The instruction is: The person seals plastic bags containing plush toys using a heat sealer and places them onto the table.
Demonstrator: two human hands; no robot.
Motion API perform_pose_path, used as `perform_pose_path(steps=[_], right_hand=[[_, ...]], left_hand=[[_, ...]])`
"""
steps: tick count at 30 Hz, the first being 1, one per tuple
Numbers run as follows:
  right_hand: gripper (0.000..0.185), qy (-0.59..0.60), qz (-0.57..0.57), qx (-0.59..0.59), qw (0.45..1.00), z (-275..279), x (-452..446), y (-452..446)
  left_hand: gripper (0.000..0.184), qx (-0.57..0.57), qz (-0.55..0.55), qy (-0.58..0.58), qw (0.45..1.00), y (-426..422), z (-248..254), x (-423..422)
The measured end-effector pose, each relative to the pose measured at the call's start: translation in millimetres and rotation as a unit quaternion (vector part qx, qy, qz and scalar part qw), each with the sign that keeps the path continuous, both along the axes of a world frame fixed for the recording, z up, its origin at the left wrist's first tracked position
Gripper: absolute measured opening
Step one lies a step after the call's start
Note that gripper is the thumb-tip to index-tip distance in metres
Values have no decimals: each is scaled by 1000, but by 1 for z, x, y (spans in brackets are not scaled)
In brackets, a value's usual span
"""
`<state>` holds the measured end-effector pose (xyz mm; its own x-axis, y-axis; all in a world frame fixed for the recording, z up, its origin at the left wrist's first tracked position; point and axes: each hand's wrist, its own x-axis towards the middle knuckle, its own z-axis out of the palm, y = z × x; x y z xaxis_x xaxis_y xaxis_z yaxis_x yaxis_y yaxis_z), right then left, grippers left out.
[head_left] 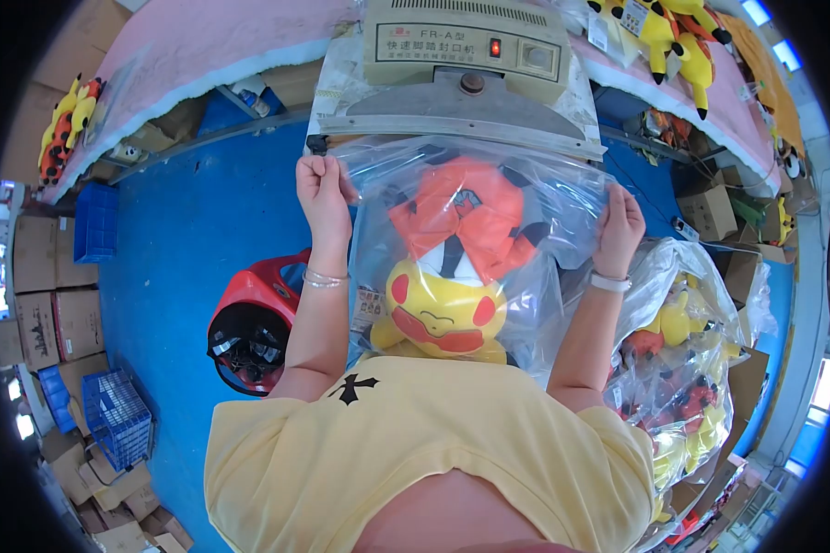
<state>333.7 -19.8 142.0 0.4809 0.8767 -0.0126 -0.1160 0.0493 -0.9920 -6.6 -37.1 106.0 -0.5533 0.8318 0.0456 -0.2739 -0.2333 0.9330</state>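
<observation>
A clear plastic bag (549,267) hangs in front of me with a yellow plush toy (445,309) inside, its red cheeks and orange-red clothing showing through. My left hand (324,182) pinches the bag's upper left corner. At the upper right corner, my right hand (621,221) has its fingers closed on the plastic. The bag's top edge is stretched between both hands, close against the front of a foot-pedal sealing machine (470,55). A red light glows on the machine's panel.
To my right, a large clear sack (682,369) holds several bagged plush toys. A red and black object (254,323) stands on the blue floor at left. Cardboard boxes (51,304) and a blue crate (117,419) line the far left. Plush toys (678,37) lie on the pink-covered table.
</observation>
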Motion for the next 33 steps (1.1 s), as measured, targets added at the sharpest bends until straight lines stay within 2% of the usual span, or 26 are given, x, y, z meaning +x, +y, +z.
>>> perform_pose_path(steps=[2,4,9,10,11,12,13,15,16,17,19,20,22,24,25,28,30,33], right_hand=[[14,4,-15,20,1000,16,9,-12],[13,-52,-76,89,992,35,25,-26],[13,-122,-174,188,959,96,103,-90],[14,-213,-228,172,934,108,123,-109],[16,-302,-278,150,900,122,143,-129],[15,-313,-352,148,870,141,159,-150],[14,-415,-428,161,787,156,188,-176],[15,-449,-530,215,687,184,239,-238],[17,-440,-556,230,667,196,259,-270],[19,-430,-581,244,646,209,279,-302],[26,-472,-684,168,531,221,283,-337],[29,-507,-696,93,500,217,285,-347],[33,-535,-703,24,467,191,282,-355],[34,-540,-722,-59,429,140,274,-343],[35,-535,-707,-138,442,84,333,-377],[34,-470,-681,-299,476,-37,364,-381],[33,-420,-656,-384,496,-94,359,-380],[32,-365,-623,-455,521,-151,348,-371]], left_hand=[[17,58,-29,-15,998,-8,14,7],[15,118,-64,-33,990,-16,30,17],[11,105,-195,-18,975,-28,70,63],[10,123,-214,20,969,-29,77,74],[13,144,-228,57,961,-30,84,84],[13,151,-250,53,955,-35,93,92],[13,218,-279,62,933,-44,105,95],[12,354,-357,51,863,-61,134,98],[12,419,-403,33,813,-64,151,90],[12,432,-432,-29,791,-77,168,89],[13,481,-472,-132,726,-97,198,86],[12,525,-469,-147,695,-96,207,87],[12,584,-451,-161,656,-93,217,89],[12,622,-431,-161,633,-90,221,87],[11,638,-420,-158,626,-91,223,84],[11,682,-381,-129,611,-92,229,76],[11,706,-351,-106,605,-92,232,69],[11,739,-310,-69,594,-93,238,62]])
